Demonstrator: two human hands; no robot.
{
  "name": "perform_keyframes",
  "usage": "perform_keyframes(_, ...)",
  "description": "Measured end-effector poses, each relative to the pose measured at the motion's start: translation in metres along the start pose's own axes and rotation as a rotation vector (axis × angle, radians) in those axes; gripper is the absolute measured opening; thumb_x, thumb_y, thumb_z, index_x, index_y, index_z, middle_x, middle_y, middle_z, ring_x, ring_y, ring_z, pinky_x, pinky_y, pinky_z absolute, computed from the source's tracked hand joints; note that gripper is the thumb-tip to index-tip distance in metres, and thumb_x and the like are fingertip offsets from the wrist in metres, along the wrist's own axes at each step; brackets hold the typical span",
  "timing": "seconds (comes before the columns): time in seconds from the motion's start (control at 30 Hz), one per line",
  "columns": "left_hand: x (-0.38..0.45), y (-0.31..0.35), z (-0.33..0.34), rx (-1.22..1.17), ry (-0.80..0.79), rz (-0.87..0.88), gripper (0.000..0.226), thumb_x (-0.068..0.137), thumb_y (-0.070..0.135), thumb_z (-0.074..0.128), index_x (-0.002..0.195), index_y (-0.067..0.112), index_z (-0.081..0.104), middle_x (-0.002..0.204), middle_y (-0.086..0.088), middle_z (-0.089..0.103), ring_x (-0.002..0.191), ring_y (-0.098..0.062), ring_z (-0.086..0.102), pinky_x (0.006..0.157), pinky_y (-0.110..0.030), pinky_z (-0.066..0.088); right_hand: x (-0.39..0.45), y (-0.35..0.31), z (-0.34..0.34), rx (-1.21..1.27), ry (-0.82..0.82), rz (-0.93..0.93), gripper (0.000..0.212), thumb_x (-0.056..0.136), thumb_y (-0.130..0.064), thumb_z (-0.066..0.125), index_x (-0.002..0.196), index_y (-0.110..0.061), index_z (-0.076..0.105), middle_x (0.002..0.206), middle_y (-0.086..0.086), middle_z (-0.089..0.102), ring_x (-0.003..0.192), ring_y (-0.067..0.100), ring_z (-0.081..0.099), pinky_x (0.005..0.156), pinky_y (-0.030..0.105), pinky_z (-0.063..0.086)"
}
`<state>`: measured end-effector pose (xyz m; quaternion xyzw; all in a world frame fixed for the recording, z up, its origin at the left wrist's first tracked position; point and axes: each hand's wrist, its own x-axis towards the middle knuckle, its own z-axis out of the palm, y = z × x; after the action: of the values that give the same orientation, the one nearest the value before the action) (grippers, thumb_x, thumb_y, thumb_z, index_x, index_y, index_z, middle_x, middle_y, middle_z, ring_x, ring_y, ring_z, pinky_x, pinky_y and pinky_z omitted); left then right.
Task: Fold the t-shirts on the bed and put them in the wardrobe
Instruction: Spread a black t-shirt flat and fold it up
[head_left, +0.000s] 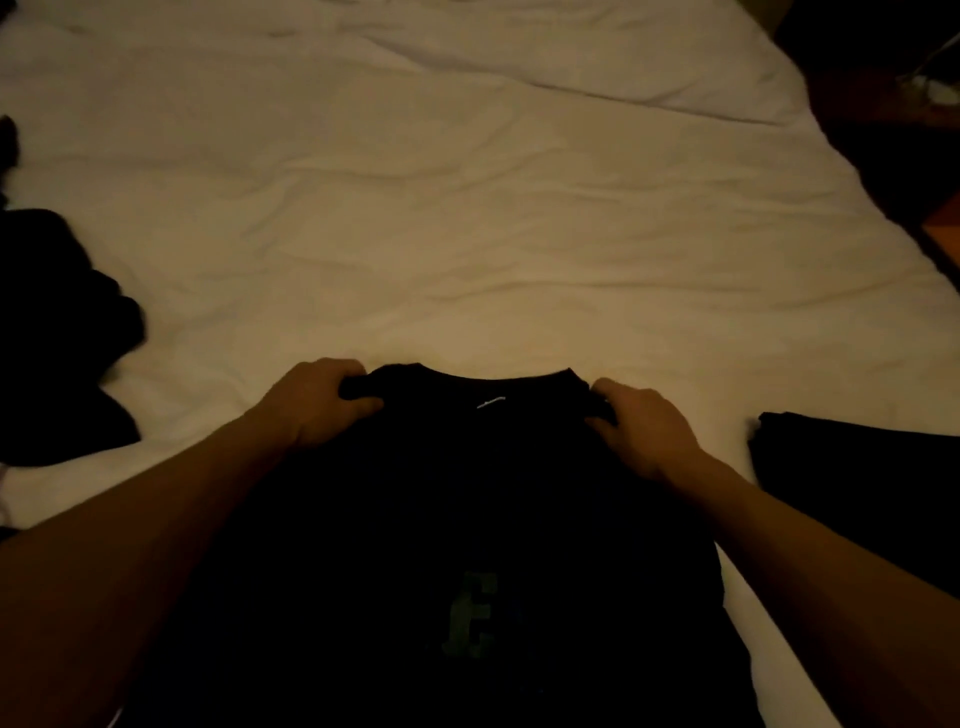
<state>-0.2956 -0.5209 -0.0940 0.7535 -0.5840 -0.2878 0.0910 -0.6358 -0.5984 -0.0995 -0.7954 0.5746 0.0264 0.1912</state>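
A black t-shirt (467, 493) with a faint green print lies spread at the near edge of the white bed (467, 208), its collar pointing away from me. My left hand (317, 400) grips the shirt's left shoulder beside the collar. My right hand (639, 426) grips the right shoulder in the same way. A small white label shows just inside the collar. The shirt's lower part runs out of view at the bottom.
A heap of dark clothes (57, 332) lies at the bed's left edge. A flat dark garment (857, 467) rests on the bed at the right. Beyond the bed's right edge are a dark floor and furniture (893, 104).
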Motion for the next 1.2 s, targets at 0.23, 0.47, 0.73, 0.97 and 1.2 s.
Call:
perform_keyframes(0.23, -0.023, 0.006, -0.028, -0.180, 0.108, 0.163, 0.004, 0.092, 0.035, 0.066, 0.089, 0.032, 0.067, 0.089, 0.003, 0.068, 0.085, -0.016, 0.064, 0.069, -0.027, 0.045, -0.021, 0.022, -0.019, 0.267, 0.227, -0.261, 0.016, 0.099, -0.032, 0.054, 0.099, -0.018, 0.061, 0.086, 0.003, 0.064, 0.084, 0.024, 0.061, 0.074, 0.040, 0.046)
perform_keyframes(0.47, -0.093, -0.005, -0.021, -0.037, 0.313, 0.280, 0.023, 0.086, 0.061, 0.043, 0.094, 0.048, 0.061, 0.086, 0.010, 0.059, 0.093, -0.023, 0.055, 0.086, -0.052, 0.041, -0.066, 0.019, -0.012, 0.174, 0.409, -0.280, 0.042, 0.094, -0.048, 0.034, 0.105, -0.017, 0.060, 0.092, 0.008, 0.062, 0.087, 0.033, 0.062, 0.071, 0.045, 0.049)
perform_keyframes(0.73, -0.203, -0.036, 0.037, 0.060, 0.403, 0.276, 0.047, 0.092, 0.056, 0.042, 0.107, 0.022, 0.072, 0.097, 0.007, 0.053, 0.091, -0.013, 0.042, 0.074, -0.032, 0.020, -0.182, 0.011, 0.028, 0.146, 0.381, -0.368, 0.034, 0.101, -0.050, 0.035, 0.116, -0.031, 0.058, 0.096, -0.003, 0.067, 0.082, 0.021, 0.067, 0.064, 0.033, 0.052)
perform_keyframes(0.97, -0.283, -0.060, 0.088, 0.144, 0.285, 0.284, 0.028, 0.089, 0.039, 0.045, 0.109, 0.033, 0.063, 0.095, 0.011, 0.044, 0.089, -0.018, 0.046, 0.072, -0.033, 0.020, -0.275, 0.018, 0.087, 0.240, 0.250, -0.259, 0.032, 0.091, -0.034, 0.046, 0.122, -0.032, 0.053, 0.103, -0.007, 0.063, 0.090, 0.010, 0.061, 0.073, 0.024, 0.048)
perform_keyframes(1.2, -0.314, -0.054, 0.099, 0.070, 0.204, 0.282, 0.052, 0.095, 0.063, 0.035, 0.103, 0.028, 0.073, 0.097, 0.010, 0.049, 0.087, -0.012, 0.049, 0.072, -0.032, 0.040, -0.315, 0.032, 0.099, 0.211, 0.284, -0.066, 0.052, 0.079, -0.022, 0.039, 0.128, -0.012, 0.056, 0.128, 0.007, 0.050, 0.118, 0.026, 0.046, 0.102, 0.036, 0.034)
